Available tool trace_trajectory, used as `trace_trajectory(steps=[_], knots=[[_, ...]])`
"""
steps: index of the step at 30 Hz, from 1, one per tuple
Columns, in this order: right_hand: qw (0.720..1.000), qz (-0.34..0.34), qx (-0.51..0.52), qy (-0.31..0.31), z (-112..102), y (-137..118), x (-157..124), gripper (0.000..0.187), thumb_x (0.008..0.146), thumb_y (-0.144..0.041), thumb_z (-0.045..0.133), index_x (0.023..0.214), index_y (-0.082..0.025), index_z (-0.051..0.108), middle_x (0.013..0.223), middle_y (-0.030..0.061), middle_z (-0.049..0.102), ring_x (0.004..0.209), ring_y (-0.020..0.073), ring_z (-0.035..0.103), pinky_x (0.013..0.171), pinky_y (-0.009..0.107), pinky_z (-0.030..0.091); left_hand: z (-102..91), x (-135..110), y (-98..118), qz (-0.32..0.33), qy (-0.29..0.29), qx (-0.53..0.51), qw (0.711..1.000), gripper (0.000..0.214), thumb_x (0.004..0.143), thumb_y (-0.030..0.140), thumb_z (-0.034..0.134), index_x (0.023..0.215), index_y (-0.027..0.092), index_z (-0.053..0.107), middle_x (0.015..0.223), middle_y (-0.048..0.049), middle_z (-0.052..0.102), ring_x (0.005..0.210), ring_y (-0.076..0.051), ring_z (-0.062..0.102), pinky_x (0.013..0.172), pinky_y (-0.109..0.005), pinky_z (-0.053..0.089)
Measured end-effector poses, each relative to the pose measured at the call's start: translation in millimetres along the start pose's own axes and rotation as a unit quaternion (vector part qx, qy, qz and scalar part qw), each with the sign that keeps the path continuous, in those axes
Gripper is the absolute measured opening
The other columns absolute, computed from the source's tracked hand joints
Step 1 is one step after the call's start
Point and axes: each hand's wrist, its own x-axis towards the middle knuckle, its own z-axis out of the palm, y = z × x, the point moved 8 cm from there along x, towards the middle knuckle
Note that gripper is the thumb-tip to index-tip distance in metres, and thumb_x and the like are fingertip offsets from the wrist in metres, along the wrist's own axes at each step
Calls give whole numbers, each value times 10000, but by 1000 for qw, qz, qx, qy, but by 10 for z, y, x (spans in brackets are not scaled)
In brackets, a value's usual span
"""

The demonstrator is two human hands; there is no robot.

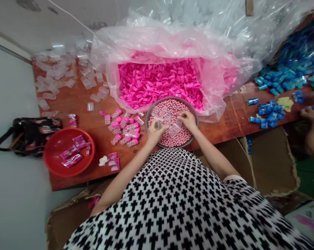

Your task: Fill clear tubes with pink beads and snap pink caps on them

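A grey bowl full of small round pink beads stands in front of me. Over its left side, my left hand is closed around a small clear plastic container. My right hand pinches another clear container above the beads at the right. More clear pieces lie on top of the beads between my hands. Left of the bowl is a pile of bead-filled containers with pink caps. Behind it, a large plastic bag holds many loose pink caps.
Clear empty containers are scattered at the back left. A red bowl with pink packets stands beside a black bag. Pink packets lie near the front edge. Blue containers and another person's hand are at the right.
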Motion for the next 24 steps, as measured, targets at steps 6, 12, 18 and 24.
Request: trace_trajectory(steps=[6, 12, 18, 24], knots=[[933, 32, 352, -70, -192, -228, -145, 259, 655, -412, 730, 732, -193, 615, 661, -50, 559, 573, 82, 476, 527, 200, 396, 394, 117, 33, -101, -116, -144, 978, 406, 541, 413, 811, 744, 163, 563, 706, 18, 617, 676, -122, 599, 675, -265, 489], [918, -9, 373, -134, -102, -607, -402, 243, 629, -374, 786, 709, -184, 658, 725, -23, 632, 693, 103, 560, 678, 234, 474, 897, -204, 142, -257, -303, -281, 873, 515, 528, 391, 831, 927, 153, 609, 796, -50, 709, 719, -193, 685, 760, -372, 552], [890, 50, 454, 6, -348, -349, -180, 211, 707, -315, 721, 637, -198, 560, 627, -51, 563, 562, 65, 500, 586, 197, 461, 794, -485, 97, -266, -260, -282, 885, 414, 569, 280, 811, 874, 174, 552, 769, -14, 710, 636, -158, 677, 733, -357, 568], [922, -33, 369, -110, -506, -594, -345, 222, 695, -339, 742, 762, -190, 591, 761, -9, 618, 670, 104, 567, 624, 233, 492, 563, -412, 75, -225, -184, -318, 902, 540, 511, 273, 844, 952, 209, 540, 842, 3, 695, 733, -175, 684, 763, -366, 560]])
